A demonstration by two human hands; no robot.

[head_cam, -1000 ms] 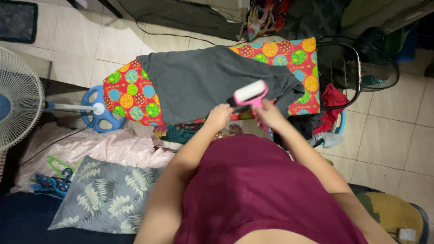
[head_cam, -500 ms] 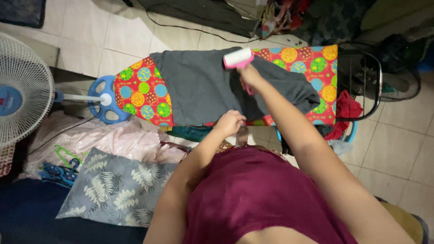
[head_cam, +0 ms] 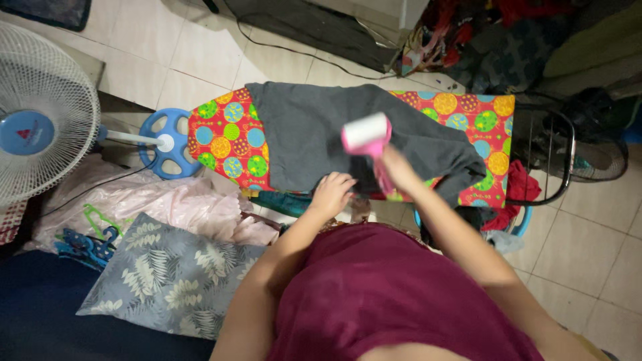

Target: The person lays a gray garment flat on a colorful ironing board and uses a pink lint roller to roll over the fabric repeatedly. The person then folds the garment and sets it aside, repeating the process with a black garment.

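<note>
right hand (head_cam: 399, 167) grip clamped on lint roller (head_cam: 367, 134) over grey garment (head_cam: 314, 137); left hand (head_cam: 332, 192) flat.

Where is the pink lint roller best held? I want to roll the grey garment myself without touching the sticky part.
Grip the lint roller by its pink handle, coming from the near edge of the ironing board, as the right hand does. The handle sticks out toward the person, leaving the white roll free over the grey garment, which the left hand steadies.

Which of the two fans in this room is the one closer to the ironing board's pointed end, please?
The white pedestal fan with the blue hub, at the left: its round blue base sits beside the board's pointed end. The dark fan lies at the opposite end.
</note>
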